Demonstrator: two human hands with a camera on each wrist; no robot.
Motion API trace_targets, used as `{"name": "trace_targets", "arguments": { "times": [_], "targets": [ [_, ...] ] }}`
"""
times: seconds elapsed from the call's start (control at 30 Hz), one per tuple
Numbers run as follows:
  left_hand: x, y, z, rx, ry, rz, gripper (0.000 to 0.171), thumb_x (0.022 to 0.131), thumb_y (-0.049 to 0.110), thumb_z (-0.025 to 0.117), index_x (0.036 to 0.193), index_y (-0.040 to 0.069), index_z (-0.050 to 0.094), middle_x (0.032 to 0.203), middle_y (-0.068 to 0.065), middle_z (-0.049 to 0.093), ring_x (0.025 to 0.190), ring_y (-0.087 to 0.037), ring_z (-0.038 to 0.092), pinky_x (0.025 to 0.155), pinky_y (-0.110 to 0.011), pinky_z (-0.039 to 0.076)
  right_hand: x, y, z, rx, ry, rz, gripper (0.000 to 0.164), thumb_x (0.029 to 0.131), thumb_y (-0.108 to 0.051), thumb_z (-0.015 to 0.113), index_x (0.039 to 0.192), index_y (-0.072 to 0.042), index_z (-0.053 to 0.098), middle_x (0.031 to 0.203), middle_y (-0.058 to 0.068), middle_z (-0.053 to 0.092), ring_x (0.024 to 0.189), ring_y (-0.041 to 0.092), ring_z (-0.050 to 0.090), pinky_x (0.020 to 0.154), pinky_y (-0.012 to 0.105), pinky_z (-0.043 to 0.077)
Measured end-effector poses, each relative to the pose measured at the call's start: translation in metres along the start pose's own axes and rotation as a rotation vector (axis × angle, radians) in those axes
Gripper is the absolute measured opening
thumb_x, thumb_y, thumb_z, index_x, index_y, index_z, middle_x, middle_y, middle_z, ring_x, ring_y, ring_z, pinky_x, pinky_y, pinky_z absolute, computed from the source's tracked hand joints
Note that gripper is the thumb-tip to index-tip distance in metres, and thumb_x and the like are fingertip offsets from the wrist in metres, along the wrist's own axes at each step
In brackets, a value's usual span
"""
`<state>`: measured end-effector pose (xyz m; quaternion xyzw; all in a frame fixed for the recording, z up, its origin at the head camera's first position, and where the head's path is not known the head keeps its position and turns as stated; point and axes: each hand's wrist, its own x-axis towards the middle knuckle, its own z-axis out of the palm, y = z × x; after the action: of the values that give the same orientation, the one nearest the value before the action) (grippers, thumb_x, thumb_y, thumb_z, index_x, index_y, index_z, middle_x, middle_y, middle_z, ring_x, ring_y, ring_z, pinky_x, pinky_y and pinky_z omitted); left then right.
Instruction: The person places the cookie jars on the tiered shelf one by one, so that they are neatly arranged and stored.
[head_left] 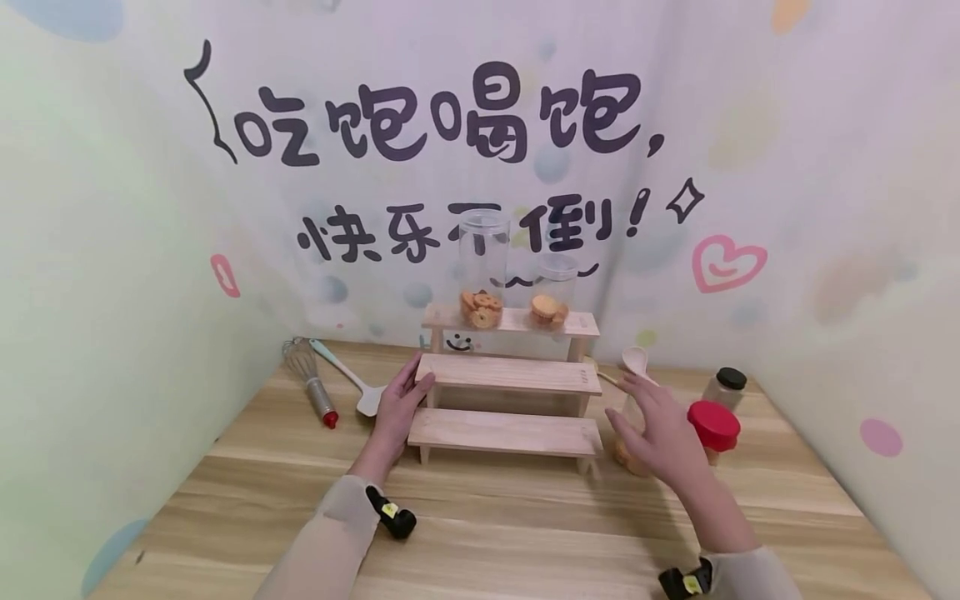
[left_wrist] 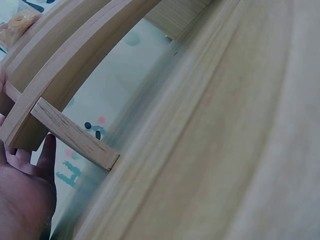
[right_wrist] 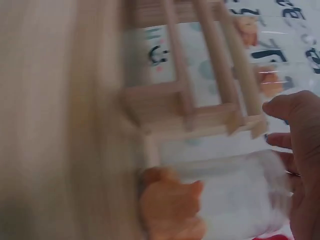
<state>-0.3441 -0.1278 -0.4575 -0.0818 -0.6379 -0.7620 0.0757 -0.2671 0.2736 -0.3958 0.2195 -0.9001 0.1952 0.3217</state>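
Observation:
A three-tier wooden step stand [head_left: 510, 373] stands on the table. At its left side my left hand [head_left: 393, 417] grips the end of the middle board, thumb towards the top and fingers around the edge. My right hand [head_left: 660, 433] is spread to the right of the stand, over a clear jar [right_wrist: 235, 195] with orange-brown biscuits at its bottom. The hand partly hides this jar in the head view; contact cannot be told. On the top board stand a tall clear jar [head_left: 480, 258] of biscuits and a shorter clear jar [head_left: 553, 287] with tart-like pieces.
Left of the stand lie a whisk [head_left: 313, 379] with a red-tipped handle and a white-headed spatula [head_left: 369, 402]. On the right are a red-lidded jar [head_left: 714, 425], a black-lidded jar [head_left: 726, 388] and a pale spoon [head_left: 634, 358]. A printed curtain [head_left: 375, 292] hangs behind the table.

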Motion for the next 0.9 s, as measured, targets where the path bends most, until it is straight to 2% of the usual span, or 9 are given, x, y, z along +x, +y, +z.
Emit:
{"name": "trace_targets", "arguments": {
  "times": [0.17,0.3,0.4,0.43,0.5,0.6,0.67,0.8,0.9],
  "targets": [
    [0.000,-0.002,0.000,-0.003,-0.002,0.006,0.066,0.097,0.034,0.070,0.155,0.024,0.041,0.162,-0.002,0.032,0.147,-0.018,0.030,0.118,-0.036,0.032,-0.020,0.005,0.007,-0.085,0.068,-0.099,0.041,0.079,-0.018,0.081,0.116,-0.001,0.071,0.125,0.018,0.067,0.116,0.037,0.061,0.100,0.056,0.048],
    [0.000,-0.003,0.001,-0.007,-0.010,-0.001,0.067,0.098,0.033,0.068,0.157,0.022,0.039,0.162,-0.002,0.031,0.148,-0.017,0.029,0.118,-0.036,0.031,-0.035,0.010,0.011,0.063,0.232,-0.235,0.032,0.090,-0.027,0.075,0.112,-0.004,0.074,0.120,0.015,0.070,0.109,0.033,0.065,0.105,0.034,0.047],
    [0.000,-0.003,0.003,-0.011,-0.021,-0.021,0.068,0.098,0.033,0.068,0.157,0.022,0.037,0.163,0.000,0.029,0.148,-0.016,0.028,0.118,-0.034,0.030,-0.049,0.016,0.015,0.200,0.380,-0.291,0.040,0.095,-0.033,0.070,0.110,0.004,0.072,0.120,0.022,0.068,0.111,0.036,0.064,0.109,0.023,0.042],
    [0.000,-0.002,0.003,-0.013,-0.028,-0.023,0.068,0.098,0.032,0.067,0.158,0.021,0.036,0.163,0.000,0.028,0.148,-0.016,0.027,0.119,-0.034,0.030,-0.053,0.018,0.016,0.230,0.408,-0.264,0.046,0.095,-0.035,0.072,0.114,0.006,0.070,0.124,0.024,0.066,0.116,0.036,0.062,0.110,0.022,0.040],
    [0.002,-0.001,0.003,-0.014,-0.036,-0.027,0.067,0.099,0.031,0.066,0.158,0.022,0.036,0.163,-0.001,0.027,0.148,-0.016,0.027,0.118,-0.034,0.030,-0.061,0.020,0.018,0.283,0.406,-0.126,0.054,0.088,-0.027,0.080,0.127,0.006,0.063,0.137,0.023,0.059,0.129,0.030,0.054,0.112,0.018,0.035],
    [0.003,0.002,0.001,-0.009,-0.040,-0.020,0.065,0.100,0.028,0.065,0.158,0.021,0.036,0.164,-0.003,0.026,0.148,-0.018,0.027,0.118,-0.035,0.030,-0.067,0.020,0.022,0.356,0.287,0.149,0.085,0.078,-0.013,0.089,0.149,-0.003,0.043,0.151,0.017,0.046,0.138,0.024,0.045,0.108,0.010,0.032],
    [0.004,0.002,-0.001,-0.005,-0.035,-0.021,0.064,0.100,0.026,0.065,0.157,0.020,0.036,0.163,-0.005,0.027,0.148,-0.019,0.028,0.118,-0.035,0.031,-0.069,0.018,0.024,0.382,0.193,0.297,0.101,0.074,-0.006,0.090,0.156,-0.009,0.031,0.152,0.017,0.044,0.135,0.027,0.046,0.101,0.004,0.033],
    [0.003,0.001,-0.002,-0.017,-0.032,-0.028,0.065,0.100,0.026,0.066,0.157,0.019,0.037,0.163,-0.004,0.028,0.148,-0.018,0.028,0.118,-0.034,0.031,-0.070,0.016,0.027,0.438,0.087,0.434,0.102,0.079,-0.012,0.088,0.157,-0.007,0.022,0.143,0.023,0.048,0.127,0.042,0.050,0.091,0.002,0.038],
    [0.002,0.001,-0.003,-0.019,-0.024,-0.018,0.065,0.098,0.031,0.068,0.156,0.023,0.039,0.162,-0.001,0.030,0.147,-0.015,0.029,0.117,-0.033,0.032,-0.070,0.017,0.029,0.469,0.012,0.494,0.095,0.084,-0.021,0.085,0.156,-0.009,0.024,0.137,0.023,0.052,0.124,0.040,0.053,0.087,0.004,0.043]
  ]
}}
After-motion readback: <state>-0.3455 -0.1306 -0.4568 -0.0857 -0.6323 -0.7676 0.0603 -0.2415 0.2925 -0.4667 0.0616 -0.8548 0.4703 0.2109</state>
